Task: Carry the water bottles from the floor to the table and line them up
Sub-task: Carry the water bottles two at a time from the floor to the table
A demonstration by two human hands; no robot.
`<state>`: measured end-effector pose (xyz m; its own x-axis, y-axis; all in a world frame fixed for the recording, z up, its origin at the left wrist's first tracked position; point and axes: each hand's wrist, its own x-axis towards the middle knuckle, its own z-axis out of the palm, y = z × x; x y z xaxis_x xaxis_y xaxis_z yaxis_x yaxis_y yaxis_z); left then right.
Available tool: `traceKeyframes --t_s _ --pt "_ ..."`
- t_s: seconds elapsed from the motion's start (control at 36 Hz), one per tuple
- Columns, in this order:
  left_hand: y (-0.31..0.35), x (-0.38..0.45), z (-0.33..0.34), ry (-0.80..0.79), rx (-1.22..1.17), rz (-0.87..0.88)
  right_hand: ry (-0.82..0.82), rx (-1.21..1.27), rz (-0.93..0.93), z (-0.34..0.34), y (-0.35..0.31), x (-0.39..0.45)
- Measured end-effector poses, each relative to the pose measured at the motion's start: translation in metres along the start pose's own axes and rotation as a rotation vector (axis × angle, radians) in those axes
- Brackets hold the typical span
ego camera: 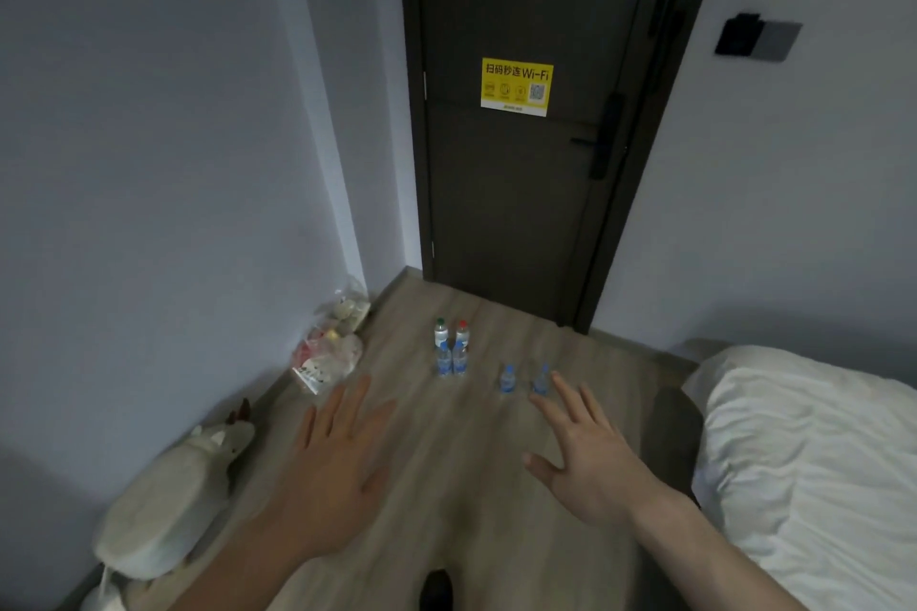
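Note:
Several small water bottles stand upright on the wooden floor ahead of me. A tight group holds a green-capped bottle, a red-capped bottle and two blue-labelled bottles in front. To the right stand two more blue bottles, the farther one partly behind my fingertips. My left hand and my right hand are stretched out in front of me, fingers straight and spread, holding nothing. No table is in view.
A dark closed door faces me. Plastic bags lie along the left wall, with a plush toy nearer. A bed with white bedding fills the right side. A dark shoe tip shows at the bottom.

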<state>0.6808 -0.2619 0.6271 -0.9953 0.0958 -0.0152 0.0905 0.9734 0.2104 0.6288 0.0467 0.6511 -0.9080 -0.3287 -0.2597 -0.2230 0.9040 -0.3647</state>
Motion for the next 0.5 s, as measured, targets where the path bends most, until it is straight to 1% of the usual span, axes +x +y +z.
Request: traceKeyframes --t_s 0.17,0.25,0.33,0.44,0.5 --pt "-0.015 0.094 0.007 -0.004 -0.004 -0.009 -0.029 -0.014 0.043 -0.020 0.022 0.084" --pt "-0.023 0.145 0.006 -0.046 -0.016 -0.005 -0.037 -0.034 0.093 -0.036 0.031 0.124" --pt "-0.031 0.196 0.008 -0.061 -0.069 0.045 -0.029 -0.013 0.125 -0.048 0.039 0.159" --pt "-0.038 0.256 0.012 -0.123 -0.005 0.082 -0.010 -0.021 0.169 -0.058 0.057 0.194" --pt "-0.036 0.285 0.014 -0.136 -0.037 0.070 0.002 -0.008 0.189 -0.061 0.068 0.211"
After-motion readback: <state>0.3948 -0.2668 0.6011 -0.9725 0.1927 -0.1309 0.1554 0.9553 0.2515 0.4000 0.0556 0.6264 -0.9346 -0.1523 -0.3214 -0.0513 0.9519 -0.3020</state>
